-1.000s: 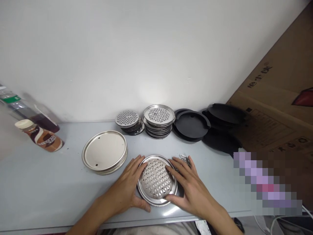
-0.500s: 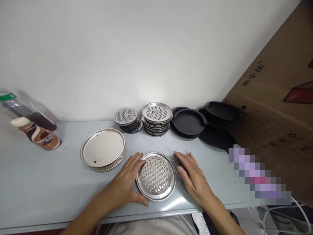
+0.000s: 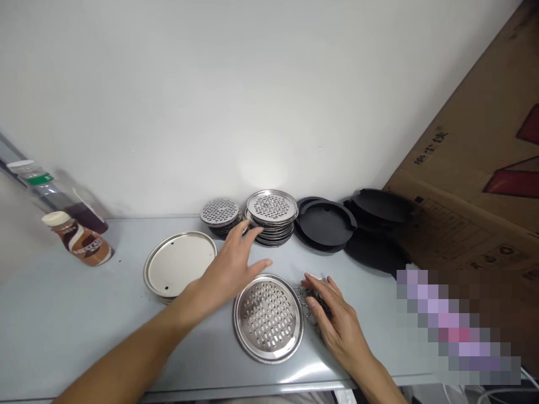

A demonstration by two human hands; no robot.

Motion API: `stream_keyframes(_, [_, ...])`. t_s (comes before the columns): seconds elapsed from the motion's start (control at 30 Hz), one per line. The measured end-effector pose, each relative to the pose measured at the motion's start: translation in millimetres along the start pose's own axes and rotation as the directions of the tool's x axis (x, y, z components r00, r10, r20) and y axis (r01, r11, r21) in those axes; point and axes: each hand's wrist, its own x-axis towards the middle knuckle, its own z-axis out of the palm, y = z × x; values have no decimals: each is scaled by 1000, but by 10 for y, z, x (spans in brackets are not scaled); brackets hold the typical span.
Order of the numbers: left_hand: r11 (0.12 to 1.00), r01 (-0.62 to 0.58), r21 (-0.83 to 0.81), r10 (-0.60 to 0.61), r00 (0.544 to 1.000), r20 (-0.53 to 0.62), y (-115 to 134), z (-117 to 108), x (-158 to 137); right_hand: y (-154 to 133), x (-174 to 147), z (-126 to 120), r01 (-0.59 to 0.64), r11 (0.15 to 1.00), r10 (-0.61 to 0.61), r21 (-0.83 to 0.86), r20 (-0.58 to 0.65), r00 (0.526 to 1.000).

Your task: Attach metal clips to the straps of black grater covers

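Note:
A round silver plate with rows of raised slots, like a grater disc (image 3: 269,318), lies flat at the front middle. My left hand (image 3: 229,266) is above the table behind it with fingers apart, holding nothing. Its fingertips are just in front of a stack of rimmed slotted plates (image 3: 272,206); I cannot tell whether they touch. My right hand (image 3: 339,317) rests to the right of the front plate, fingers extended over some small bent wire pieces (image 3: 304,303). The palm partly hides these pieces.
Plain metal plates (image 3: 181,264) are stacked at left, partly behind my left arm. Smaller slotted discs (image 3: 219,212) and black round trays (image 3: 324,224) line the wall. Two bottles, one a brown drink bottle (image 3: 82,241), stand far left. A cardboard box (image 3: 471,196) leans at right.
My left hand has let go of the front plate's left edge and moved away from me, towards the stacked slotted plates. The right hand stays over the wire pieces. The view has tilted slightly.

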Motion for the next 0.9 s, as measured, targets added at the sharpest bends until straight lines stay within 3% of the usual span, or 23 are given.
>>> stream_keyframes(0.1, [990,-88,111,98,992,-85,-86,-4,443,-8,1,-8,5,1000,-5,2,-6,1000])
stream_keyframes(0.17, [980,-146,135,158,984,-80,-154,-16,641,-14,3,-10,8,1000,-8,-3,-12,1000])
stream_keyframes(0.3, [968,-245,54,246,969,-20,-206,-54,789,-8,7,1,19,1000,-20,-16,-28,999])
stream_keyframes(0.4, [967,-254,18,254,967,-21,-194,-59,795,10,8,14,20,1000,-20,-17,-19,1000])
stream_keyframes(0.7, [985,-160,-63,141,961,-239,-128,-138,862,34,-11,30,31,999,-31,-15,-9,999])
stream_keyframes(0.83, [945,-166,-281,49,924,-379,47,-325,553,-1,-20,8,30,999,-32,-25,-83,996])
stream_keyframes(0.9, [884,-75,-462,-82,947,-311,139,-380,258,-28,-36,-11,16,1000,-18,-18,-152,988])
